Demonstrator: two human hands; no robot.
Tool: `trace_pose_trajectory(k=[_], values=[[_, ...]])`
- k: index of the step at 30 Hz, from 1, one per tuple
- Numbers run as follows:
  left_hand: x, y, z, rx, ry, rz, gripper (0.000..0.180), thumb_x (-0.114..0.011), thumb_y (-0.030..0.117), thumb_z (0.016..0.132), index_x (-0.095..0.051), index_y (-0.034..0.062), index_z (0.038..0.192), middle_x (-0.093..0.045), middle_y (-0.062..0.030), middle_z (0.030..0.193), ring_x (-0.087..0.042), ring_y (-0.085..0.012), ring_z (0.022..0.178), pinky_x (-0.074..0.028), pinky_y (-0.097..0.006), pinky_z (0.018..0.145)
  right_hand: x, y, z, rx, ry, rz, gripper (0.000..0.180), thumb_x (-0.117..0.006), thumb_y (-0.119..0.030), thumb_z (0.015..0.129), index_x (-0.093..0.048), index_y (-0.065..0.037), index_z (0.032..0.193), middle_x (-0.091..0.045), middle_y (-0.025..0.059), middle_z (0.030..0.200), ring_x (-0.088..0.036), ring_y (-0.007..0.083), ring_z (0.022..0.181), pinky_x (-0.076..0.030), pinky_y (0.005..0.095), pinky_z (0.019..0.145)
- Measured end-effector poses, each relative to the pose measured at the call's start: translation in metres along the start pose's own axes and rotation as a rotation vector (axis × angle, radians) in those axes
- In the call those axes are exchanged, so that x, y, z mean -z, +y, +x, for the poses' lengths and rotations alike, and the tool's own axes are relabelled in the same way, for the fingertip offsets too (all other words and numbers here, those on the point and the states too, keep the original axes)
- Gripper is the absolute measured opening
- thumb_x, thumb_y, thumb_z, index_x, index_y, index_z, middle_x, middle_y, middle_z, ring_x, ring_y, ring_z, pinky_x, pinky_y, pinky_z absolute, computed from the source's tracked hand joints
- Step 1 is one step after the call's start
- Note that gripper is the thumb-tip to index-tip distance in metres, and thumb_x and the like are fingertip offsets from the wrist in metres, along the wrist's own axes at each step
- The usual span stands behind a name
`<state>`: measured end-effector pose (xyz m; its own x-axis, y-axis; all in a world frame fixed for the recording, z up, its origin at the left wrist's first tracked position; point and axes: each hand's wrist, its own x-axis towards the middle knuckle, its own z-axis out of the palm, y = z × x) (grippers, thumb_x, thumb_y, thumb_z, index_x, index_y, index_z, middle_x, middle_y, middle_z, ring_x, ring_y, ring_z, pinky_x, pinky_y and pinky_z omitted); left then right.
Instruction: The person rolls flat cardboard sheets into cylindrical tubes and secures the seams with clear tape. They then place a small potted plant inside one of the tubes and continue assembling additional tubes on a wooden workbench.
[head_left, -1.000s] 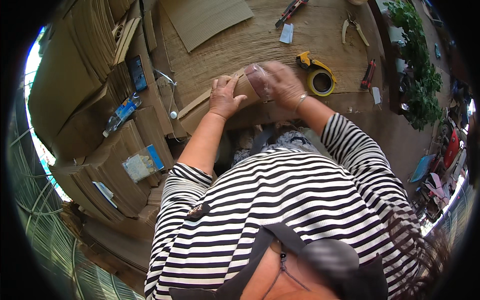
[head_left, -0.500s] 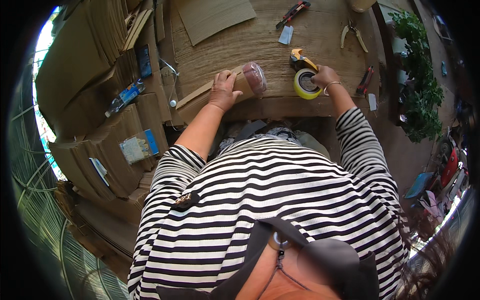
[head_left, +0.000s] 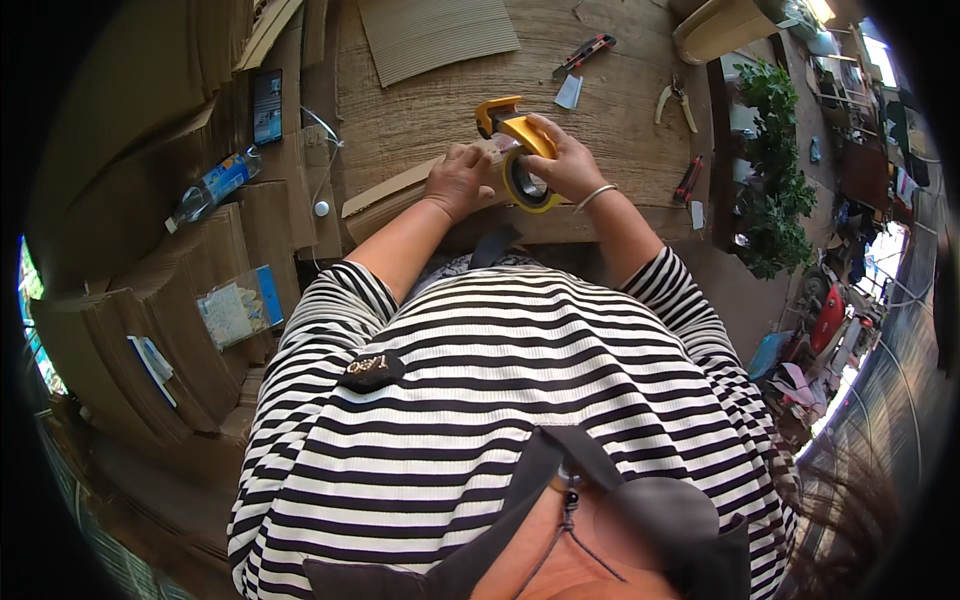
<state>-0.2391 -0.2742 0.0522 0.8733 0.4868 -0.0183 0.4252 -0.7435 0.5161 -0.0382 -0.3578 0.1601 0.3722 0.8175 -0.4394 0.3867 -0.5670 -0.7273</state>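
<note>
A folded strip of brown cardboard [head_left: 385, 200] lies along the near edge of the wooden table. My left hand [head_left: 460, 182] grips it from above, fingers curled over its right part. A yellow tape dispenser [head_left: 528, 135] with a roll of tape is in my right hand [head_left: 570, 168], its fingers wrapped around the handle. The dispenser is tilted, its head just beyond my left fingers and its roll hanging toward me. It covers most of the cardboard's right end, so the pinkish plastic-wrapped item there is almost wholly hidden.
Farther back on the wooden table [head_left: 430, 110] lie a corrugated sheet [head_left: 435, 40], a red-black utility knife [head_left: 585, 55] and pruning shears [head_left: 677, 103]. Another knife [head_left: 689, 180] is at the right. Stacked cardboard [head_left: 170, 330], a phone [head_left: 268, 108] and a bottle [head_left: 212, 190] stand left.
My right hand has brought the tape dispenser leftward to the cardboard's right end, beside my left hand. The left hand keeps its grip. The whole view has shifted a little.
</note>
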Motion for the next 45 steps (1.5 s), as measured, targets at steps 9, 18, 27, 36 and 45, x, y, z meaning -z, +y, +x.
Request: trace_pose_trajectory(k=[9, 18, 27, 36, 45], values=[[-0.021, -0.02, 0.0, -0.114, 0.224, -0.021, 0.046, -0.08, 0.035, 0.072, -0.064, 0.0154, 0.111, -0.06, -0.003, 0.119, -0.059, -0.0262, 0.108, -0.058, -0.04, 0.083, -0.05, -0.034, 0.02, -0.27, 0.033, -0.535, 0.072, -0.072, -0.048, 0.085, -0.053, -0.02, 0.148, -0.072, 0.0257, 0.116, -0.069, 0.0427, 0.107, -0.055, 0.0477, 0.093], [-0.028, -0.025, -0.003, -0.187, 0.31, 0.026, 0.025, -0.069, 0.025, 0.081, -0.064, 0.0131, 0.103, -0.06, -0.0085, 0.128, -0.06, -0.0267, 0.111, -0.059, -0.038, 0.081, -0.058, -0.042, 0.031, -0.324, -0.048, -0.672, 0.074, -0.072, -0.046, 0.084, -0.051, -0.021, 0.15, -0.072, 0.0254, 0.112, -0.069, 0.0414, 0.106, -0.055, 0.047, 0.094], [-0.019, -0.03, 0.007, -0.176, 0.066, -0.054, 0.039, -0.077, 0.024, 0.073, -0.067, 0.014, 0.11, -0.063, -0.0017, 0.122, -0.058, -0.0268, 0.107, -0.056, -0.04, 0.085, -0.044, -0.053, 0.071, -0.4, -0.299, -0.533, 0.084, -0.076, -0.034, 0.072, -0.053, -0.02, 0.152, -0.072, 0.0139, 0.126, -0.071, 0.0264, 0.113, -0.055, 0.0345, 0.096], [0.011, -0.023, 0.011, -0.026, -0.166, -0.028, 0.043, -0.082, 0.035, 0.074, -0.069, 0.0145, 0.11, -0.064, 0.0003, 0.122, -0.057, -0.028, 0.115, -0.054, -0.041, 0.095, -0.032, -0.055, -0.017, -0.125, 0.082, -0.287, 0.076, -0.075, -0.018, 0.078, -0.052, -0.017, 0.15, -0.072, 0.0222, 0.117, -0.072, 0.0324, 0.106, -0.054, 0.0385, 0.094], [-0.001, -0.023, 0.015, 0.188, -0.208, -0.161, 0.068, -0.081, 0.041, 0.079, -0.055, 0.0149, 0.136, -0.061, -0.0091, 0.138, -0.055, -0.0303, 0.127, -0.051, -0.042, 0.102, -0.077, 0.03, -0.086, -0.185, 0.147, -0.363, 0.074, -0.079, -0.035, 0.082, -0.049, -0.037, 0.15, -0.062, 0.0182, 0.109, -0.068, 0.0369, 0.099, -0.056, 0.0459, 0.087]])
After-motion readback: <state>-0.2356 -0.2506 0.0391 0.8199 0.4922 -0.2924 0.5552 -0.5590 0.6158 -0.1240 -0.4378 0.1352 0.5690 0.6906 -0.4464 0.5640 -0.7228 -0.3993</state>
